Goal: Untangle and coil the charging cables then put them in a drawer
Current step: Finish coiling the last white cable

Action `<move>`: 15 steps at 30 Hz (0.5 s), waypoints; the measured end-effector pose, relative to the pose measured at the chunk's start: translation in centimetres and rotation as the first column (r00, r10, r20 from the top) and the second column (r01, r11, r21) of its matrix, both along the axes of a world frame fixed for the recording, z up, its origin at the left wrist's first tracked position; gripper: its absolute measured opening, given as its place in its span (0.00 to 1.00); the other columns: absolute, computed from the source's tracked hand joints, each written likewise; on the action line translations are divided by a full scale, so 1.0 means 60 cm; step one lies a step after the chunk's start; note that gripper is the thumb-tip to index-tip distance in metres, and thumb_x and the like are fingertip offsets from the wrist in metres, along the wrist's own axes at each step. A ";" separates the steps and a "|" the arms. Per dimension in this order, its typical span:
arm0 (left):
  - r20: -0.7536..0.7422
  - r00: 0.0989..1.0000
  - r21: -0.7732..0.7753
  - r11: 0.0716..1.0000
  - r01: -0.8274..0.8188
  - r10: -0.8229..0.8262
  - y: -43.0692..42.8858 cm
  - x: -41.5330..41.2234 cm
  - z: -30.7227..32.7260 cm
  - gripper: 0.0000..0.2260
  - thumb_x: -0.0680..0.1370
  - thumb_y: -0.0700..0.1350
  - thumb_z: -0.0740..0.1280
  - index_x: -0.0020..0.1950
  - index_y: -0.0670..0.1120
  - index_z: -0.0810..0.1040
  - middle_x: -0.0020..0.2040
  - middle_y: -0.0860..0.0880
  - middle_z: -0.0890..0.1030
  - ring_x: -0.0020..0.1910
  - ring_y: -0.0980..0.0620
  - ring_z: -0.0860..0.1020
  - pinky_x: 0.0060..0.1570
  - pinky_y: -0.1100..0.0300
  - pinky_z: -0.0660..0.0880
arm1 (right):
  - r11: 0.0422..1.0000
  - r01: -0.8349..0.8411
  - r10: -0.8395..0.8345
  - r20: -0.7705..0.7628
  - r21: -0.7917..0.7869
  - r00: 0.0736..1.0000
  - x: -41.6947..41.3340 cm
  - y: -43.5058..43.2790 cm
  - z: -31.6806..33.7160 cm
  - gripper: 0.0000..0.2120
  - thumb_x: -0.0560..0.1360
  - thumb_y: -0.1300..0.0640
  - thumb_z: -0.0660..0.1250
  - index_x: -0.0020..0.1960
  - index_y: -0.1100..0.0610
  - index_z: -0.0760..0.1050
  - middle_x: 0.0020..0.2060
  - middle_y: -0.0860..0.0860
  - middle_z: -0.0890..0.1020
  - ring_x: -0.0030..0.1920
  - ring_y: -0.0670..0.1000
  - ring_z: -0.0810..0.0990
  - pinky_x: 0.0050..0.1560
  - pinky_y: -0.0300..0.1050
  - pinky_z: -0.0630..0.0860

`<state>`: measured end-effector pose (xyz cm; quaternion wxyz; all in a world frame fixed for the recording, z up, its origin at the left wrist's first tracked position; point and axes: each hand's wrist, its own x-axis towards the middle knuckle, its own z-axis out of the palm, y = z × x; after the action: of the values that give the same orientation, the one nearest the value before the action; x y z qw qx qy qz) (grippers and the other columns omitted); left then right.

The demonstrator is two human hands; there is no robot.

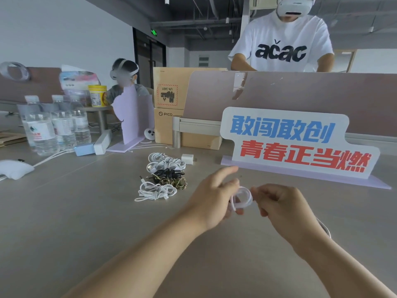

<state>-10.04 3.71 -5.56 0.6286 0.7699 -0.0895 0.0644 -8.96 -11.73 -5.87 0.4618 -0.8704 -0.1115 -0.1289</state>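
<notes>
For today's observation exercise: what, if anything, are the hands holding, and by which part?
A white cable wound into a small loop: the left hand grips the loop's left side, the right hand pinches its right side.

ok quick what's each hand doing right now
Left hand: holds the thin white coiled charging cable, index finger straight.
Right hand: pinches the same cable, fingers curled.

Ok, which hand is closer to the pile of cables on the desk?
Left. The left hand sits just right of the cable pile; the right hand is farther right, past the white cable loop both hands hold.
</notes>
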 end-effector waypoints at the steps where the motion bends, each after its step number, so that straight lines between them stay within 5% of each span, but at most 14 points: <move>1: 0.032 0.997 0.092 0.993 -0.069 0.067 0.007 0.008 -0.005 0.15 0.82 0.46 0.57 0.68 0.55 0.70 0.42 0.52 0.75 0.27 0.58 0.71 0.31 0.62 0.67 | 0.999 -0.014 0.015 0.004 -0.042 1.000 0.001 0.003 -0.005 0.14 0.76 0.52 0.64 0.34 0.53 0.78 0.21 0.47 0.72 0.21 0.43 0.66 0.24 0.34 0.62; 4: 0.058 0.990 0.167 0.976 -0.140 0.132 0.013 0.019 -0.014 0.15 0.81 0.47 0.55 0.66 0.56 0.71 0.47 0.52 0.77 0.29 0.57 0.70 0.35 0.58 0.67 | 0.980 -0.059 0.063 0.015 -0.188 0.998 0.000 0.013 -0.017 0.11 0.78 0.52 0.62 0.40 0.50 0.80 0.24 0.49 0.73 0.24 0.45 0.66 0.26 0.34 0.62; 9: -0.194 0.980 -0.315 0.942 -0.113 0.052 0.004 0.019 -0.001 0.19 0.78 0.37 0.51 0.54 0.53 0.78 0.42 0.41 0.76 0.19 0.55 0.61 0.22 0.70 0.57 | 0.979 -0.132 0.122 -0.075 -0.153 0.990 -0.007 0.034 -0.025 0.12 0.77 0.53 0.62 0.38 0.47 0.79 0.24 0.49 0.71 0.23 0.45 0.64 0.24 0.34 0.60; 15: -0.362 0.910 -0.754 0.638 -0.157 -0.203 0.035 0.021 0.022 0.06 0.78 0.45 0.62 0.43 0.46 0.75 0.34 0.47 0.81 0.17 0.60 0.58 0.15 0.72 0.51 | 0.958 -0.173 0.157 -0.086 -0.228 0.984 -0.022 0.063 -0.025 0.12 0.77 0.55 0.62 0.36 0.47 0.77 0.23 0.44 0.74 0.22 0.43 0.69 0.26 0.33 0.65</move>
<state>-8.77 5.81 -4.22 0.9004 0.4223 0.0718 -0.0767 -10.27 -7.98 -7.36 0.3685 -0.9103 -0.1827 -0.0468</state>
